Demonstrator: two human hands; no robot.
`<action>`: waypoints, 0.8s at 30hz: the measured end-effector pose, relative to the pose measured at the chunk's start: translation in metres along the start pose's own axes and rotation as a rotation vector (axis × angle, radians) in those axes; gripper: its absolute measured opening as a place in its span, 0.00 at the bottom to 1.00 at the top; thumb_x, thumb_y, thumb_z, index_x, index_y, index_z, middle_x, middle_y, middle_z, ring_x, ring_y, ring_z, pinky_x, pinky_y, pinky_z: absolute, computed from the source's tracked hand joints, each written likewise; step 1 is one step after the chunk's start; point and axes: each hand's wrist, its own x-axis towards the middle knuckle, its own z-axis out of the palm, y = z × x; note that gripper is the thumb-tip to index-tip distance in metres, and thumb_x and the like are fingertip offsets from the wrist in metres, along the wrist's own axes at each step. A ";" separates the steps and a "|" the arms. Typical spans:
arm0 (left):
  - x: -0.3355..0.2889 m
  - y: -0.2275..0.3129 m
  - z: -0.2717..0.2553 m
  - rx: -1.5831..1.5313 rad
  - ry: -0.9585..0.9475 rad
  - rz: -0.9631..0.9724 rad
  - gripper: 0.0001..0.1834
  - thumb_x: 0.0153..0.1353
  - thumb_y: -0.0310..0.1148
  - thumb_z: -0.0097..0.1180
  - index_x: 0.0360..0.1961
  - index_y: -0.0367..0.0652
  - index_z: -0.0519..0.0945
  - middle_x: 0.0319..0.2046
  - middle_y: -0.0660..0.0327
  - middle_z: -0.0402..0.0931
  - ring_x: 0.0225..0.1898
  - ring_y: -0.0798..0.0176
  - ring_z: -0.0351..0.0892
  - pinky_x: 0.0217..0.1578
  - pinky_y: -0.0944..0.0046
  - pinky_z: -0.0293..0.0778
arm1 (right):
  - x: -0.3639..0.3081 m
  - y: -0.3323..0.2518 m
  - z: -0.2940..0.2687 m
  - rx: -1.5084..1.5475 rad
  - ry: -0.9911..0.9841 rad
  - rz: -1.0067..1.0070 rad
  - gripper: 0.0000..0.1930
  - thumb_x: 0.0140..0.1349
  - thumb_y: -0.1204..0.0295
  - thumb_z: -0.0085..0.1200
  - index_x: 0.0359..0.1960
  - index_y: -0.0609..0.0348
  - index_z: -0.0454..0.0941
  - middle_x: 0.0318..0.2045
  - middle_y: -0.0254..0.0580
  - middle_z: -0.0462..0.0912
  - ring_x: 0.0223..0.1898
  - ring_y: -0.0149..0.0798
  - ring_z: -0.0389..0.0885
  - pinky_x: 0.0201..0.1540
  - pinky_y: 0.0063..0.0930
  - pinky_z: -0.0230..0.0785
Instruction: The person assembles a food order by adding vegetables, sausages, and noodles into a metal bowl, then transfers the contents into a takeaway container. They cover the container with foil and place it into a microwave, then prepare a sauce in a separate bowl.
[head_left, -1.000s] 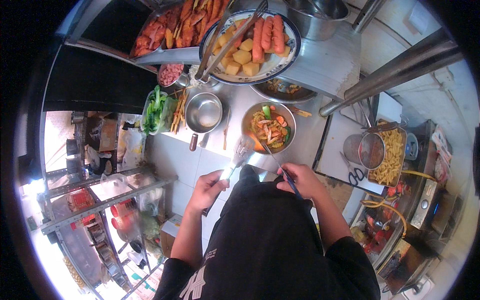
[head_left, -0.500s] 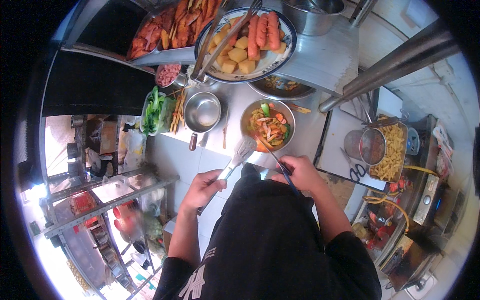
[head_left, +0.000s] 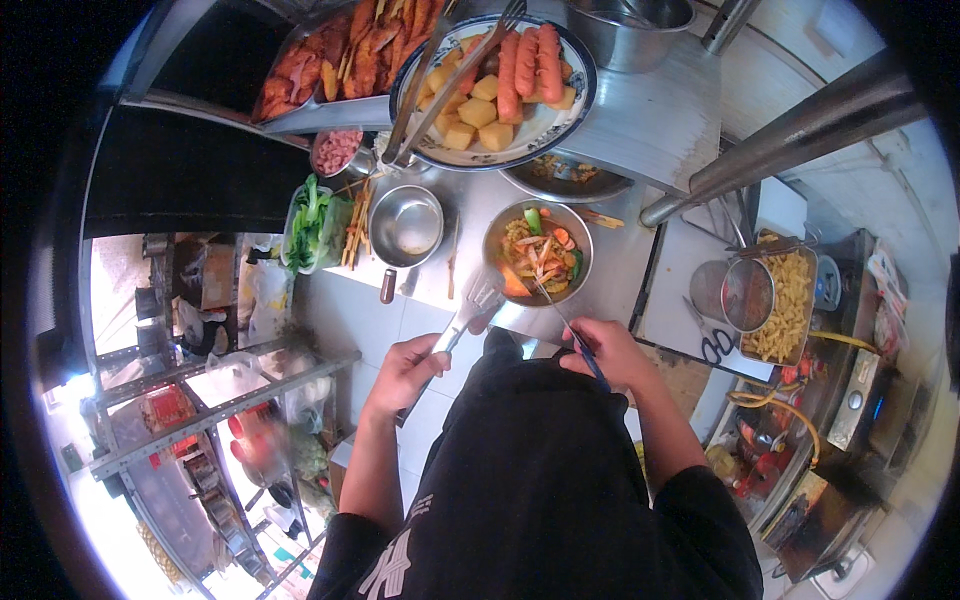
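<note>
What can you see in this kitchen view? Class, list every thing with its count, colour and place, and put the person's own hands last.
Metal bowl of mixed food: one, silver, counter centre, before the person.
Empty metal bowl: one, silver, left of the food bowl.
Plate of sausages and potato chunks: one, white with blue rim, top centre.
Tray of fried pieces: one, orange-red, top left.
Leafy greens: one tub, green, far left of the counter.
Strainer: one, metal, right, over a tray of yellow noodles.
Scissors: one pair, black handles, on the white board at right.
Left hand: holds metal tongs.
Right hand: holds a thin utensil reaching into the food bowl.
</note>
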 end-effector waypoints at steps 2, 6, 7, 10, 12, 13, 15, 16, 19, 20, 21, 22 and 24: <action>0.000 0.001 0.000 -0.018 0.011 -0.003 0.11 0.71 0.34 0.59 0.44 0.35 0.83 0.30 0.68 0.78 0.34 0.73 0.73 0.37 0.69 0.71 | 0.001 0.000 0.002 0.010 -0.016 -0.107 0.24 0.53 0.55 0.75 0.41 0.60 0.82 0.23 0.44 0.81 0.25 0.38 0.79 0.33 0.35 0.72; 0.002 0.006 0.002 0.004 -0.038 -0.015 0.11 0.71 0.34 0.59 0.44 0.36 0.83 0.30 0.68 0.78 0.33 0.73 0.73 0.37 0.69 0.70 | 0.012 -0.002 0.004 0.031 -0.064 -0.160 0.26 0.52 0.52 0.75 0.42 0.60 0.82 0.23 0.45 0.80 0.25 0.40 0.79 0.33 0.37 0.72; 0.002 0.007 0.003 0.007 -0.035 -0.012 0.11 0.71 0.34 0.59 0.44 0.36 0.83 0.30 0.68 0.78 0.33 0.73 0.73 0.37 0.69 0.70 | 0.013 -0.003 0.004 -0.007 -0.072 -0.114 0.26 0.52 0.52 0.75 0.42 0.60 0.82 0.23 0.45 0.80 0.24 0.41 0.79 0.33 0.37 0.72; 0.003 0.007 0.004 0.007 -0.034 -0.006 0.11 0.71 0.34 0.59 0.44 0.36 0.83 0.30 0.67 0.78 0.33 0.73 0.73 0.37 0.69 0.70 | 0.014 -0.010 0.002 -0.053 -0.046 -0.108 0.27 0.52 0.52 0.75 0.42 0.60 0.82 0.23 0.45 0.81 0.24 0.43 0.79 0.32 0.37 0.73; 0.004 0.004 0.004 -0.007 -0.046 -0.014 0.11 0.70 0.33 0.59 0.46 0.35 0.84 0.30 0.67 0.78 0.33 0.73 0.73 0.37 0.69 0.71 | 0.014 -0.014 0.002 -0.075 -0.017 -0.110 0.27 0.52 0.52 0.76 0.42 0.60 0.82 0.23 0.46 0.81 0.24 0.44 0.79 0.32 0.38 0.73; 0.004 0.002 0.005 -0.016 -0.056 -0.023 0.12 0.70 0.32 0.59 0.48 0.35 0.84 0.30 0.67 0.78 0.33 0.72 0.73 0.38 0.69 0.71 | 0.015 -0.015 0.004 -0.059 0.022 -0.157 0.25 0.52 0.55 0.76 0.41 0.62 0.82 0.22 0.44 0.80 0.23 0.39 0.77 0.31 0.35 0.71; 0.006 -0.002 0.006 -0.017 -0.060 -0.032 0.13 0.69 0.31 0.59 0.50 0.35 0.84 0.30 0.67 0.78 0.34 0.72 0.73 0.38 0.68 0.71 | 0.017 -0.014 0.008 -0.041 0.067 -0.209 0.23 0.51 0.61 0.78 0.39 0.64 0.82 0.21 0.41 0.79 0.22 0.29 0.73 0.29 0.29 0.68; 0.007 -0.005 0.007 -0.009 -0.056 -0.031 0.12 0.70 0.31 0.59 0.49 0.35 0.84 0.30 0.67 0.78 0.34 0.72 0.73 0.38 0.68 0.71 | 0.018 -0.012 0.010 -0.059 0.066 -0.144 0.23 0.51 0.60 0.78 0.40 0.64 0.82 0.21 0.41 0.79 0.23 0.29 0.74 0.29 0.29 0.68; 0.017 -0.012 0.008 0.012 -0.059 -0.060 0.13 0.70 0.35 0.58 0.46 0.35 0.84 0.30 0.66 0.78 0.33 0.71 0.73 0.37 0.68 0.70 | 0.017 0.002 0.013 -0.042 0.054 -0.032 0.24 0.52 0.58 0.77 0.41 0.63 0.82 0.23 0.44 0.81 0.25 0.35 0.77 0.32 0.32 0.71; 0.021 -0.014 0.008 0.016 -0.061 -0.076 0.14 0.71 0.37 0.58 0.45 0.35 0.84 0.30 0.66 0.78 0.33 0.71 0.73 0.37 0.68 0.70 | 0.014 0.009 0.012 -0.026 0.060 0.024 0.24 0.52 0.56 0.76 0.41 0.62 0.82 0.25 0.46 0.83 0.26 0.41 0.80 0.33 0.34 0.72; 0.026 -0.016 0.008 -0.002 -0.079 -0.110 0.16 0.71 0.39 0.57 0.44 0.35 0.84 0.30 0.65 0.79 0.33 0.70 0.73 0.37 0.67 0.70 | 0.010 0.017 0.010 0.004 0.066 0.069 0.25 0.52 0.54 0.76 0.40 0.61 0.82 0.26 0.49 0.84 0.27 0.47 0.83 0.35 0.37 0.74; 0.032 -0.017 0.008 -0.020 -0.098 -0.143 0.18 0.70 0.41 0.57 0.44 0.35 0.84 0.31 0.64 0.79 0.33 0.70 0.74 0.37 0.67 0.71 | 0.006 0.024 0.006 -0.031 0.176 0.117 0.25 0.53 0.53 0.75 0.40 0.61 0.82 0.27 0.49 0.85 0.29 0.48 0.84 0.36 0.38 0.75; 0.039 -0.017 0.009 -0.088 -0.068 -0.216 0.20 0.70 0.44 0.56 0.44 0.34 0.84 0.32 0.62 0.81 0.32 0.69 0.75 0.37 0.67 0.72 | 0.000 0.039 -0.005 -0.083 0.371 0.223 0.25 0.54 0.52 0.73 0.40 0.62 0.82 0.29 0.50 0.86 0.32 0.50 0.86 0.38 0.40 0.77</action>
